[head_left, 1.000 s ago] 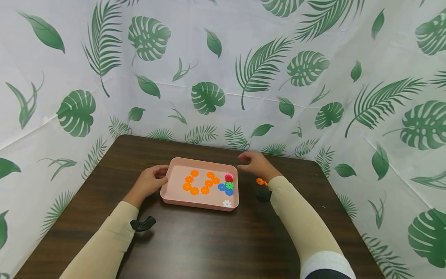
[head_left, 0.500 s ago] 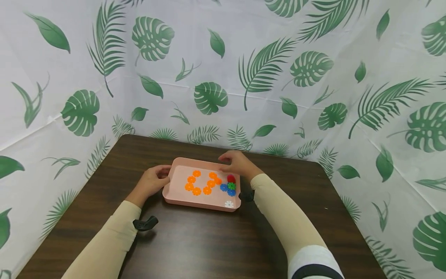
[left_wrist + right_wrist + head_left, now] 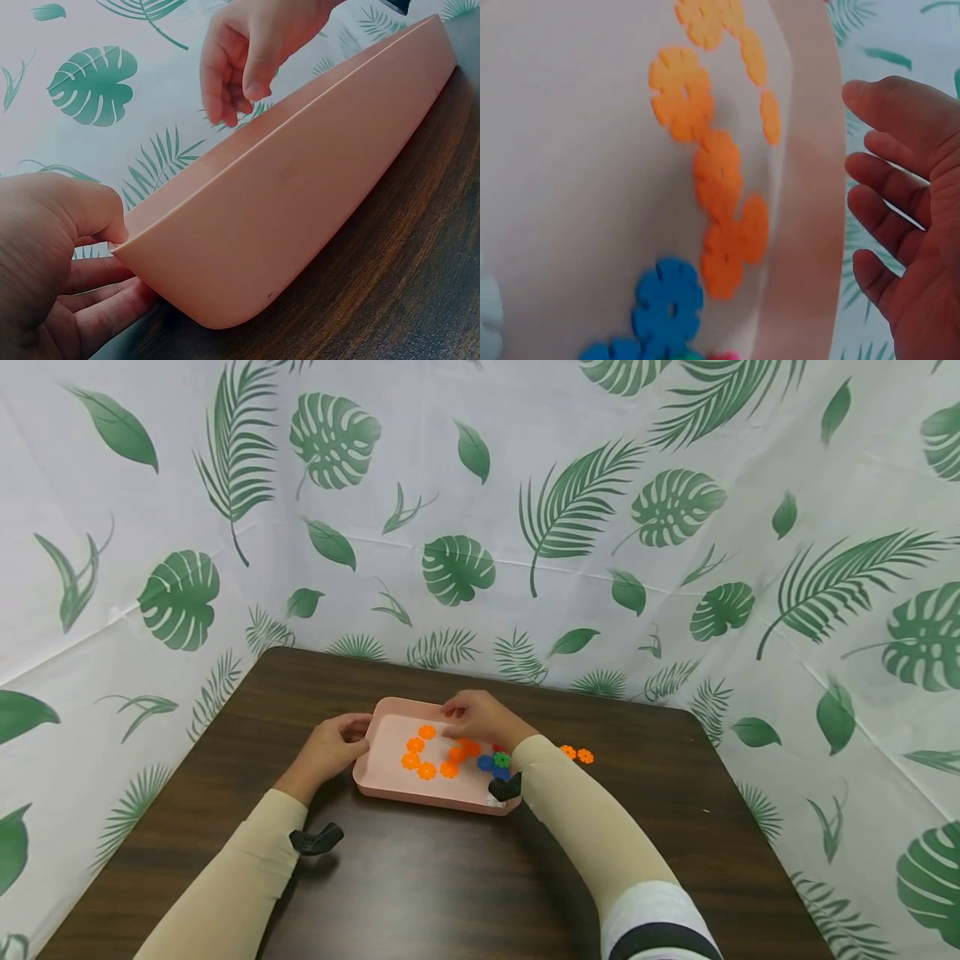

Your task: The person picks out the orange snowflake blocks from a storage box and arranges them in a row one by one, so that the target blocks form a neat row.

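Observation:
My left hand [image 3: 328, 753] grips the left end of the pink tray [image 3: 427, 797]; the left wrist view shows its thumb over the rim [image 3: 176, 214] and its other fingers outside. Above the tray's far side, my right hand [image 3: 480, 717] has its fingers apart and slightly bent, with nothing visible between them [image 3: 911, 180]. Several orange flower-shaped discs [image 3: 426, 770] lie in the tray, with blue ones [image 3: 485, 763] and a green one [image 3: 502, 760] towards the right. A red and a white piece there are partly hidden by the right arm.
Two orange discs [image 3: 585, 756] lie on the dark wooden table [image 3: 637, 793], right of the tray. A leaf-patterned white cloth [image 3: 450, 635] hangs behind and beside the table. A black wrist device [image 3: 317, 839] sticks out by the left sleeve.
My right hand has moved left from beyond the tray's right end to above its far side. The loose orange discs now show beside the right sleeve. My left hand keeps its hold.

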`<state>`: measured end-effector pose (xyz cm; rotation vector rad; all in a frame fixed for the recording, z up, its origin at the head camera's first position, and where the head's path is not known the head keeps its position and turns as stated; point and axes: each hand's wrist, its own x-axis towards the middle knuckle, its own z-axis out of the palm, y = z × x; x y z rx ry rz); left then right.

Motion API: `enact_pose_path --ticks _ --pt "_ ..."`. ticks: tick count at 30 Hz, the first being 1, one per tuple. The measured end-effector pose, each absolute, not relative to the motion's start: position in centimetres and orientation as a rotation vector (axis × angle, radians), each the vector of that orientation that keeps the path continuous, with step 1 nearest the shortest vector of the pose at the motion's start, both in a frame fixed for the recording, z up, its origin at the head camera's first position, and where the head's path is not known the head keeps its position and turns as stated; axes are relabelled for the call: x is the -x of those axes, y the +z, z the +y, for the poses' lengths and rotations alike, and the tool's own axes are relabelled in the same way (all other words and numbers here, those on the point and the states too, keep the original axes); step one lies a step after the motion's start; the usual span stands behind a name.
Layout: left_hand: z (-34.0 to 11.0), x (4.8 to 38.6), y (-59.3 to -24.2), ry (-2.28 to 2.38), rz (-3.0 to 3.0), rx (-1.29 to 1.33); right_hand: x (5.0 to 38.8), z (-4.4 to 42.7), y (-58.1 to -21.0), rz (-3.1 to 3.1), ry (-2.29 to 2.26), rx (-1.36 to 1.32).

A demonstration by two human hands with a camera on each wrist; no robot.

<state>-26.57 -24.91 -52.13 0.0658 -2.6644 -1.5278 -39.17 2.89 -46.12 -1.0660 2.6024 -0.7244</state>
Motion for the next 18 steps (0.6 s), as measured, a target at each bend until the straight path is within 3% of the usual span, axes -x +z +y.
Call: enact_pose_path --ticks 18 --pt "-25.1 26.5 -52.0 -1.562 -2.634 -0.036 38.4 -1.1 -47.6 2.416 -0.643 1.104"
